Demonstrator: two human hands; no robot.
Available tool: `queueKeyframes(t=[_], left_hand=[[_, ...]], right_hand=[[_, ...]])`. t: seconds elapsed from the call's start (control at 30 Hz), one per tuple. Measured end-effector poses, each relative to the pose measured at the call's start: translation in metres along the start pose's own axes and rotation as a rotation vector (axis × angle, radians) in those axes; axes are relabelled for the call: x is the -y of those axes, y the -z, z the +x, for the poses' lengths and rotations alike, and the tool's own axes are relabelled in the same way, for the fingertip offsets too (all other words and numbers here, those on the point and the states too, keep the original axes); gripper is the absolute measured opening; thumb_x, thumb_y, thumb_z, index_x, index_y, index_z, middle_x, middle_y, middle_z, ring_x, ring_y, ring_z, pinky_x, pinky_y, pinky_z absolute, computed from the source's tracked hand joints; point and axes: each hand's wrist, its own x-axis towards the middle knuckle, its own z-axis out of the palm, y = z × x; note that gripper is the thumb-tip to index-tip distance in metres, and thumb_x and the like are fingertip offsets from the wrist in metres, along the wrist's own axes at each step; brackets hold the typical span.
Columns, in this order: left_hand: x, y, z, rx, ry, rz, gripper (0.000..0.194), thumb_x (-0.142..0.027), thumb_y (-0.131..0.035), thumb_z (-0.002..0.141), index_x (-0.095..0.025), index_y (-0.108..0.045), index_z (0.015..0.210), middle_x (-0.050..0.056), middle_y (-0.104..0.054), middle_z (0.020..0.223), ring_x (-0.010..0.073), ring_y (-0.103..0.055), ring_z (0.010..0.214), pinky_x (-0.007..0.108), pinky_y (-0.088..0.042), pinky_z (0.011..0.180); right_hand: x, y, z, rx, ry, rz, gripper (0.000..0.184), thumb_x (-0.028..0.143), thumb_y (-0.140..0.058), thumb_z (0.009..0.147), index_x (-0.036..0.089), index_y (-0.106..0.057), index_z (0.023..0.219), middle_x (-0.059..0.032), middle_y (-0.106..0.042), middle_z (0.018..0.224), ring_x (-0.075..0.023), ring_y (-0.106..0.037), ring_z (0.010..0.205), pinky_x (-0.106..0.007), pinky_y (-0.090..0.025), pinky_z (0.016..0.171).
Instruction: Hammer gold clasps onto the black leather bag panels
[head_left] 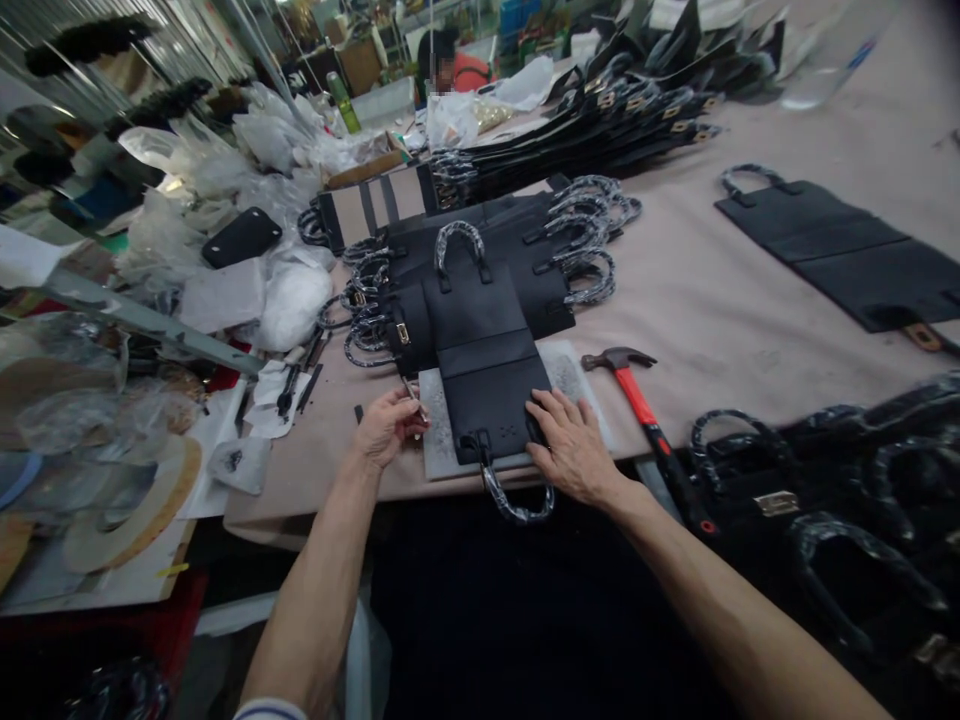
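Note:
A black handbag panel (487, 345) with plastic-wrapped handles at both ends lies before me, its near half on a pale stone slab (574, 375). Small marks show near its lower edge. My right hand (574, 445) rests on the panel's right edge, fingers apart. To the left of the panel, my left hand (388, 425) is closed around a thin metal tool (415, 397), whose exact kind I cannot make out. A claw hammer (637, 400) with a red and black handle lies right of the slab.
Black bag pieces (405, 315) with wrapped handles are stacked behind the slab. Another panel (832, 240) lies at right, above finished-looking black bags (780, 500). Clear plastic bags (277, 230) and a tape roll (142, 515) crowd the left. A person (457, 72) is at the back.

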Motion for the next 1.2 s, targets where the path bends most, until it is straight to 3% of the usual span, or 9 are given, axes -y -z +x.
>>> queueKeyframes(t=[0.07, 0.13, 0.23, 0.33, 0.5, 0.63, 0.8, 0.97, 1.2], left_hand=[[-0.003, -0.031, -0.015, 0.118, 0.110, -0.126, 0.043, -0.034, -0.084, 0.064, -0.015, -0.064, 0.098, 0.005, -0.074, 0.075, 0.0201, -0.072, 0.061, 0.031, -0.060, 0.058], [-0.002, -0.064, -0.025, 0.154, 0.114, -0.147, 0.042, -0.036, -0.084, 0.064, -0.015, -0.063, 0.094, 0.005, -0.074, 0.076, 0.0205, -0.073, 0.065, 0.029, -0.060, 0.059], [0.007, -0.103, -0.030, 0.128, -0.004, -0.057, 0.035, -0.045, -0.078, 0.076, -0.015, -0.063, 0.088, 0.007, -0.074, 0.078, 0.0185, -0.073, 0.068, 0.026, -0.058, 0.060], [0.020, -0.120, -0.030, 0.087, -0.165, 0.073, 0.027, -0.041, -0.074, 0.082, -0.016, -0.066, 0.087, 0.006, -0.074, 0.080, 0.0177, -0.073, 0.074, 0.027, -0.059, 0.069], [0.035, -0.117, -0.027, 0.061, -0.236, -0.031, 0.032, -0.033, -0.077, 0.080, -0.017, -0.063, 0.103, 0.003, -0.073, 0.086, 0.0176, -0.075, 0.077, 0.032, -0.062, 0.080], [0.036, -0.113, -0.025, 0.075, -0.210, -0.102, 0.036, -0.034, -0.080, 0.079, -0.017, -0.057, 0.100, 0.003, -0.072, 0.088, 0.0192, -0.076, 0.079, 0.035, -0.063, 0.082], [0.033, -0.114, -0.024, 0.093, -0.215, -0.099, 0.036, -0.033, -0.080, 0.078, -0.018, -0.054, 0.098, 0.002, -0.070, 0.088, 0.0187, -0.076, 0.079, 0.033, -0.062, 0.080], [0.036, -0.113, -0.023, 0.129, -0.244, 0.008, 0.036, -0.030, -0.077, 0.080, -0.018, -0.062, 0.111, 0.001, -0.071, 0.087, 0.0180, -0.076, 0.084, 0.030, -0.061, 0.082], [0.040, -0.117, -0.024, 0.079, -0.222, 0.069, 0.019, -0.032, -0.076, 0.081, -0.016, -0.068, 0.089, 0.004, -0.076, 0.085, 0.0175, -0.076, 0.078, 0.026, -0.061, 0.074]], right_hand=[[0.001, 0.001, 0.000, 0.000, -0.002, -0.001, 0.058, 0.035, -0.048, 0.093, 0.017, -0.047, 0.148, -0.0104, -0.038, 0.162, -0.0346, -0.028, 0.150, -0.061, -0.019, 0.121], [0.001, 0.002, 0.000, 0.001, -0.002, -0.003, 0.058, 0.035, -0.049, 0.093, 0.017, -0.047, 0.148, -0.0108, -0.038, 0.162, -0.0348, -0.028, 0.150, -0.060, -0.019, 0.120], [0.002, 0.003, 0.000, -0.001, 0.002, 0.001, 0.058, 0.035, -0.049, 0.093, 0.016, -0.047, 0.148, -0.0111, -0.038, 0.162, -0.0346, -0.028, 0.150, -0.060, -0.019, 0.120], [0.002, 0.003, 0.000, -0.010, 0.007, 0.006, 0.059, 0.035, -0.049, 0.092, 0.015, -0.047, 0.148, -0.0115, -0.039, 0.162, -0.0349, -0.028, 0.150, -0.060, -0.018, 0.120], [0.001, 0.002, 0.000, -0.019, -0.001, 0.020, 0.058, 0.035, -0.050, 0.092, 0.016, -0.048, 0.147, -0.0106, -0.039, 0.162, -0.0346, -0.028, 0.150, -0.059, -0.016, 0.121], [0.000, 0.001, 0.000, -0.027, -0.001, 0.029, 0.059, 0.035, -0.051, 0.092, 0.016, -0.048, 0.147, -0.0108, -0.038, 0.162, -0.0349, -0.027, 0.150, -0.059, -0.015, 0.121], [0.001, 0.001, 0.000, -0.031, -0.001, 0.033, 0.059, 0.034, -0.051, 0.092, 0.016, -0.048, 0.147, -0.0111, -0.039, 0.162, -0.0351, -0.028, 0.150, -0.059, -0.014, 0.121], [0.001, 0.002, -0.001, -0.032, -0.006, 0.033, 0.059, 0.035, -0.051, 0.092, 0.016, -0.048, 0.148, -0.0109, -0.038, 0.162, -0.0345, -0.028, 0.150, -0.059, -0.013, 0.122], [0.001, 0.003, 0.000, -0.023, -0.005, 0.042, 0.059, 0.035, -0.053, 0.092, 0.015, -0.048, 0.148, -0.0121, -0.038, 0.162, -0.0355, -0.028, 0.150, -0.060, -0.015, 0.121]])
